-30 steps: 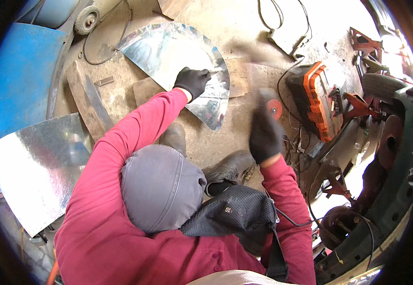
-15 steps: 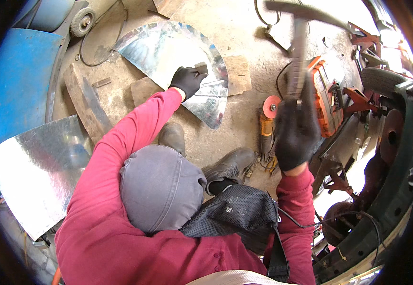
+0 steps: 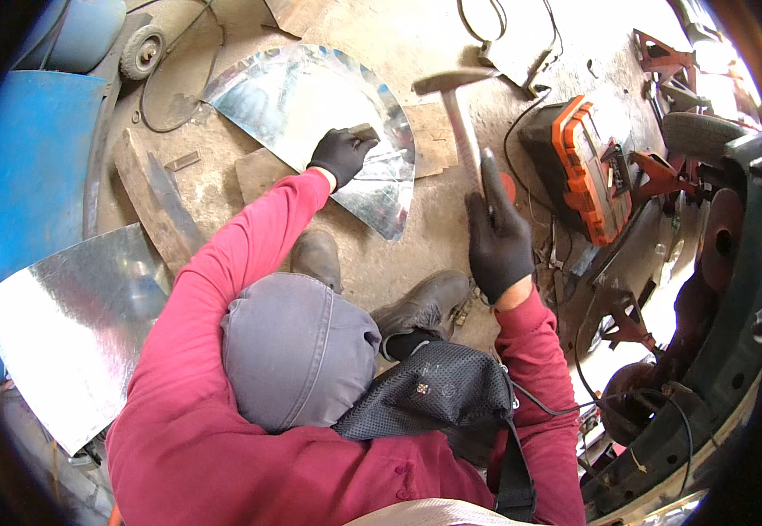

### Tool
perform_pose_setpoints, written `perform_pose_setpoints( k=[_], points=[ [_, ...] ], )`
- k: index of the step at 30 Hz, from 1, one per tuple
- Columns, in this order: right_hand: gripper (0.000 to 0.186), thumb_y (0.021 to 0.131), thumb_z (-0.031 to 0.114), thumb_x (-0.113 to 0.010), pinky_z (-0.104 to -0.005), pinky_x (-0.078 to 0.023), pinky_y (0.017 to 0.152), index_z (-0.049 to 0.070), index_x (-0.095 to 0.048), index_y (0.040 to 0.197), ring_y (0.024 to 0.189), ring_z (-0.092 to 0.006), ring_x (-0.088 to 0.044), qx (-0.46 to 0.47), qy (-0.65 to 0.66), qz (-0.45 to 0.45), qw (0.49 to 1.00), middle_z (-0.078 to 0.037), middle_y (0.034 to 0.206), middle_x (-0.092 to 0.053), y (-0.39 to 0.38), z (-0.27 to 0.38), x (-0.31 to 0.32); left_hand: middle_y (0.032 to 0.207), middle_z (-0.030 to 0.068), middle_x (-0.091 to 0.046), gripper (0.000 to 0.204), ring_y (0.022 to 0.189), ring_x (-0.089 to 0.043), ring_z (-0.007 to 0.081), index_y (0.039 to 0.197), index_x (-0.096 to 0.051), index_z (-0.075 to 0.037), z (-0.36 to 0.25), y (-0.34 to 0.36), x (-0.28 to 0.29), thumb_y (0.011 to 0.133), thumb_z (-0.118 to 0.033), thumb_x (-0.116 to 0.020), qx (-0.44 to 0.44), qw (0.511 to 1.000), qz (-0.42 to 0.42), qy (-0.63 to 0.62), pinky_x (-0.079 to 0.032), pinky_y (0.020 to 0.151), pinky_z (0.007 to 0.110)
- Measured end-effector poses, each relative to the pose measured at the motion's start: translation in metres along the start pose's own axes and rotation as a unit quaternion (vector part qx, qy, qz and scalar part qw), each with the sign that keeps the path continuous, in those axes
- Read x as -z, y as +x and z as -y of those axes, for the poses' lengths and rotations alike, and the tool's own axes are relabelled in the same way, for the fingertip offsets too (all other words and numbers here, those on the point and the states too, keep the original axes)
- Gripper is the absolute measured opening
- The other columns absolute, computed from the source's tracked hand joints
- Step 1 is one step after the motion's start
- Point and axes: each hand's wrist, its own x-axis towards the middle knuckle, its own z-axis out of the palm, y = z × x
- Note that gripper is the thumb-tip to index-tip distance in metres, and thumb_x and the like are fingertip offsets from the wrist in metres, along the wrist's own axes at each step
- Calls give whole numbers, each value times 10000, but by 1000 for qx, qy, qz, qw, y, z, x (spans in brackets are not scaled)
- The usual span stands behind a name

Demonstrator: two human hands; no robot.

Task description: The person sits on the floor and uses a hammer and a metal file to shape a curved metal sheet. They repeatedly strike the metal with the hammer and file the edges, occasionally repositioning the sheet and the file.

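A fan-shaped piece of shiny sheet metal [image 3: 267,101] lies on wooden boards [image 3: 431,136] on the floor. My gloved left hand [image 3: 339,158] rests over it, closed round a small dark block [image 3: 364,131] held against the sheet near its right part. My gloved right hand [image 3: 501,241] grips a hammer [image 3: 462,127] by its handle, index finger stretched along it. The hammer head is up, to the right of the sheet and apart from it. Behind the right hand, a reddish grinder disc [image 3: 508,186] shows partly; the rest is hidden.
An orange and black toolbox [image 3: 584,175] stands at the right, with cables nearby. At the left are another metal sheet [image 3: 70,324], a blue panel [image 3: 39,167] and a thick wooden plank [image 3: 157,206]. Red stands [image 3: 661,180] and a tyre [image 3: 705,136] line the right side.
My right hand has swung left with the hammer, whose head is now nearer the sheet. My left hand stays on the block. The toolbox shows more fully.
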Motion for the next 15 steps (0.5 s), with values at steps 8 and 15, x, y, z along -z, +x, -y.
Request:
perform_pose_setpoints(
  k=[8, 15],
  points=[
    [577, 1041, 41, -615, -389, -564, 961, 5, -439, 1590, 1220, -310, -697, 145, -131, -74, 978, -283, 1404, -648, -11, -10, -3, 888, 213, -747, 426, 946, -702, 376, 955, -792, -43, -68, 2, 16, 1039, -406, -585, -53, 980, 48, 186, -498, 936, 485],
    [553, 1047, 74, -625, -357, -562, 956, 91, -497, 1584, 1193, -316, -728, -70, -55, 58, 994, -290, 1315, -681, -4, 3, 6, 973, 237, -752, 477, 983, -708, 427, 932, -793, -9, -47, 4, 10, 997, -460, -652, 54, 993, 37, 102, -559, 886, 484]
  ],
)
